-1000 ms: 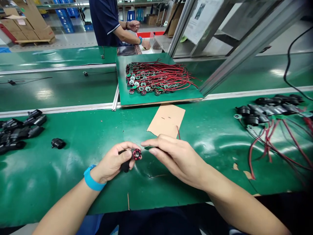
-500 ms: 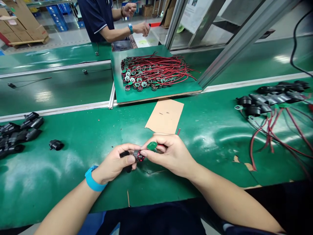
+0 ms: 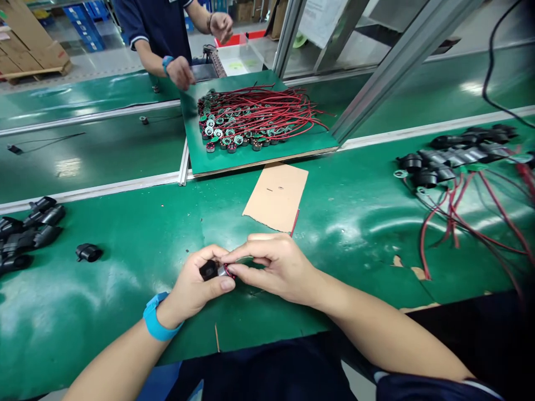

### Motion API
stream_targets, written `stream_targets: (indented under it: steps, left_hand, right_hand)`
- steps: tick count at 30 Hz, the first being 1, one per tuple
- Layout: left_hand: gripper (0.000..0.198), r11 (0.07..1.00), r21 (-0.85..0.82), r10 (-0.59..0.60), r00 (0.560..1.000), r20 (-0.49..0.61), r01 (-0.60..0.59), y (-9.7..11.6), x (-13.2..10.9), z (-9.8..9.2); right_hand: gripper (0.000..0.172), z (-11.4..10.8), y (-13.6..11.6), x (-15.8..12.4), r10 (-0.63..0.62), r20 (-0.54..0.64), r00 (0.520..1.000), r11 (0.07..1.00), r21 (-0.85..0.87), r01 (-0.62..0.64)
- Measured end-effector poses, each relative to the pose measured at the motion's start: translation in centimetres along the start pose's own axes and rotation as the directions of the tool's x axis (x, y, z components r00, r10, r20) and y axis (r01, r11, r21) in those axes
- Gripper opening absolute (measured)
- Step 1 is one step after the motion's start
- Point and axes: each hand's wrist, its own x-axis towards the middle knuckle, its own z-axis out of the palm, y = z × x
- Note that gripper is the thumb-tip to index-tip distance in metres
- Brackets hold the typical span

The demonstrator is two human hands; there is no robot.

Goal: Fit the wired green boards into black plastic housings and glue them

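Table top [image 3: 125,223]: glossy green with white glare patches.
Small part [image 3: 214,271], centre of frame: black body, red and silver end.
Wristband [image 3: 156,320], lower left: bright blue.
Card sheet [image 3: 276,195], centre: plain tan.
Board [image 3: 259,156], upper centre: green face, pale brown edge.
Wire bundle [image 3: 276,108] on the board: red, ending in green and silver discs [image 3: 225,138].
Left housings [image 3: 25,234], left edge: black.
Right housings [image 3: 451,159], right edge: black, trailing red leads [image 3: 460,223].
Cable [image 3: 491,55], upper right: black.
Co-worker's shirt [image 3: 163,22], top: dark navy, white line at the sleeve hem.
Crates [image 3: 87,14], upper left: blue.
Boxes [image 3: 29,50], upper left: brown.
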Motion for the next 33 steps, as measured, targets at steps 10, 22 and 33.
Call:
stream_targets:
  steps: [10, 22, 33]
  left_hand:
    - [0.041, 0.977, 0.184, -0.101, 0.994, -0.03, 0.105, 0.0, -0.7, -1.5]
    - [0.054, 0.964, 0.249, -0.105, 0.994, 0.027, 0.095, 0.0, -0.5, -1.6]
    - [0.046, 0.949, 0.314, -0.042, 0.999, -0.01, 0.043, -0.1, 0.2, -1.0]
  right_hand:
    - [0.01, 0.3, -0.1, -0.6, -0.226, -0.124, 0.966, 0.913, -0.374, 0.166]
    - [0.02, 0.8, 0.8, -0.9, -0.28, -0.113, 0.953, 0.879, -0.429, 0.208]
    - [0.024, 1.5, 0.7, -1.1, -0.362, -0.105, 0.926, 0.822, -0.505, 0.264]
